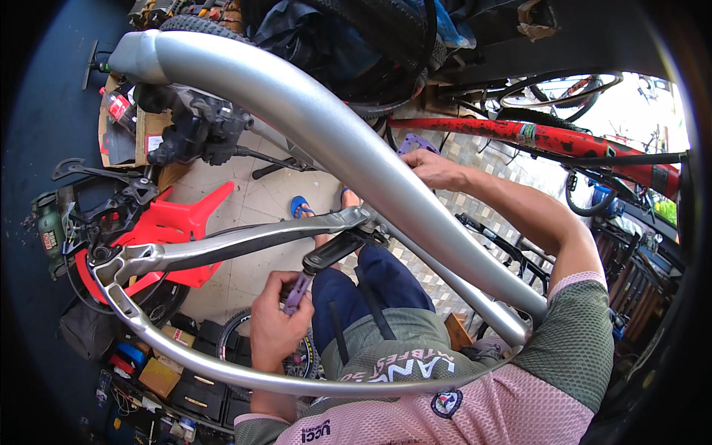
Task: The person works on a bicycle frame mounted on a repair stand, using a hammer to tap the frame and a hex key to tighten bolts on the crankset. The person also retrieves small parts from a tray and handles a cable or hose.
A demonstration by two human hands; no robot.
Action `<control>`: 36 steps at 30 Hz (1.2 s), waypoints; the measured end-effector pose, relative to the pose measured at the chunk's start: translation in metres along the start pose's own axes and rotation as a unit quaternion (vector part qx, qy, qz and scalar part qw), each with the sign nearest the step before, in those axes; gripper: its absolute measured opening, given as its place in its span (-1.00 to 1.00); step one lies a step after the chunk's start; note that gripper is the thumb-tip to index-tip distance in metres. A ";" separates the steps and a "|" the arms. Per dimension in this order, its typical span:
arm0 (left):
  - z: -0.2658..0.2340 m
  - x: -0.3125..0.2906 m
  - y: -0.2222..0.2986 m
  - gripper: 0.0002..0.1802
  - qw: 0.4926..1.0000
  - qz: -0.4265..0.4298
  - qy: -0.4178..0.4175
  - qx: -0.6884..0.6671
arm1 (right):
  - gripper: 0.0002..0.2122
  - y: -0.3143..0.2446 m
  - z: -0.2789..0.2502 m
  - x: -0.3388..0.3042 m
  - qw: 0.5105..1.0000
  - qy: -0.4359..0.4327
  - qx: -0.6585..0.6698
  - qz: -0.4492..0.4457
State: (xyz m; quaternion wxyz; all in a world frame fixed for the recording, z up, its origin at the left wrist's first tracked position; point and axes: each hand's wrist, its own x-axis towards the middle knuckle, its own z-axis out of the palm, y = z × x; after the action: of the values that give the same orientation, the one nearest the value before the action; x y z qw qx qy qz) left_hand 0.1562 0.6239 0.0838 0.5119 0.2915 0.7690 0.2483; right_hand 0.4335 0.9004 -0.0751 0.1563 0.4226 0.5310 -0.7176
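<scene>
pale tiled floor [215, 297] spreads beneath a silver bicycle frame [297, 96] that arches across the view. the left hand [276, 322] is closed on a purple pedal [298, 291], thumb and fingers pinching it at the lower end of a black crank arm [334, 251]. the right hand [436, 170], beyond the frame's thick tube, has its fingers bent at a second purple pedal [418, 142]; i cannot tell whether they grip it. farther out, a red plastic chair [194, 236] stands to the left, a scuffed red tube [482, 130] runs off to the right, and blue sandals [299, 205] show below.
</scene>
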 end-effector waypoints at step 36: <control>0.275 0.008 -0.140 -0.61 0.971 0.177 -0.157 0.035 | -0.65 0.010 0.001 0.005 0.998 0.025 -0.046 -0.024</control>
State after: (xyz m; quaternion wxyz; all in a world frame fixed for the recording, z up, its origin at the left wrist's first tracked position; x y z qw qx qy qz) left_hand 0.3827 0.5532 -0.1132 0.5638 0.4758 0.6233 0.2593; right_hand 0.4362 0.8968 -0.0853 0.1451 0.4195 0.5774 -0.6852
